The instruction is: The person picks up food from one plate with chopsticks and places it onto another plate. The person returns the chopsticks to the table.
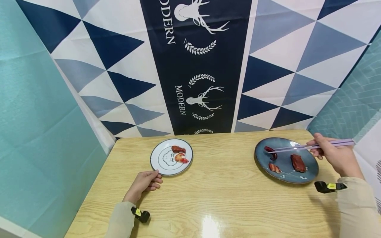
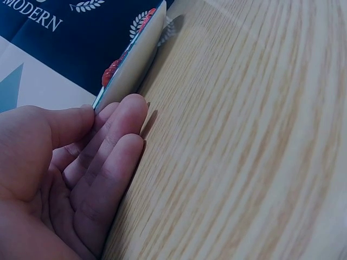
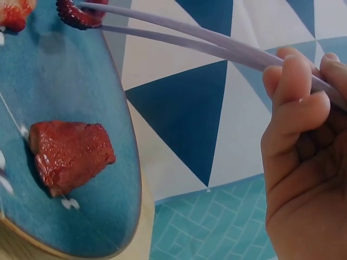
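My left hand (image 1: 146, 181) pinches the near rim of a white plate (image 1: 158, 155) between thumb and fingers; the other fingers lie loosely curled beside the table. On that plate are a small drumstick (image 1: 178, 149) and a shrimp (image 1: 181, 159). My right hand (image 1: 340, 158) holds pale purple chopsticks (image 3: 233, 47) over a blue plate (image 3: 81, 230). Their tips are at a curled dark red tentacle piece (image 3: 78, 17), one on either side in the right wrist view. A slab of reddish-brown meat (image 1: 298, 163) and a red-and-white food piece (image 1: 274, 168) also lie on the blue plate.
Both plates stand on a light wooden table (image 1: 220, 185), the white one at left, the blue one at right. A patterned cloth (image 1: 208, 66) hangs behind the table, with teal panels (image 1: 38, 132) at the sides.
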Demonstrator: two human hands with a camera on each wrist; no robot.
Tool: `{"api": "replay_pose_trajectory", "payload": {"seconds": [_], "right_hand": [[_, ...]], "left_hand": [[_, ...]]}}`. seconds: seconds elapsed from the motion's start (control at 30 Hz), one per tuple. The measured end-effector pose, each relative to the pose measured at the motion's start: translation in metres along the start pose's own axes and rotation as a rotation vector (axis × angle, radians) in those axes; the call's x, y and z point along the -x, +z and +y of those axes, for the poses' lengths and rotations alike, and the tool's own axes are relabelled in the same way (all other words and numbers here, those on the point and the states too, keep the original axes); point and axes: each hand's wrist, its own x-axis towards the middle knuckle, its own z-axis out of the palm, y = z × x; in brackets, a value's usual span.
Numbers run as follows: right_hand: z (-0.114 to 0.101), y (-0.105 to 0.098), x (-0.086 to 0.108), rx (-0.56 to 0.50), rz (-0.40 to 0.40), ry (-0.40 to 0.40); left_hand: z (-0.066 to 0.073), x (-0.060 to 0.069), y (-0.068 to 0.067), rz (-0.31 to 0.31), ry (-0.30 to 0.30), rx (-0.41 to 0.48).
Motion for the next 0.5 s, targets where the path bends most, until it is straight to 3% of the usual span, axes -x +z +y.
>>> {"api": "replay_pose_trajectory", "payload": {"seconds": [0.2, 0.4, 0.5], "right_hand": [[0.0008, 0.0024, -0.0007, 0.022, -0.017, -0.017], [0.0020, 0.0035, -0.0029, -0.085, -0.084, -0.071], [0.0015, 0.0052, -0.0027, -0.064, -0.089, -0.064]], "left_hand": [[0.0008, -0.0007, 0.0008, 0.004, -0.004, 0.003], [0.0024, 0.0013, 0.0010, 0.001, 0.003, 0.010], [0.0025, 0.0014, 0.0010, 0.004, 0.004, 0.005]]}}
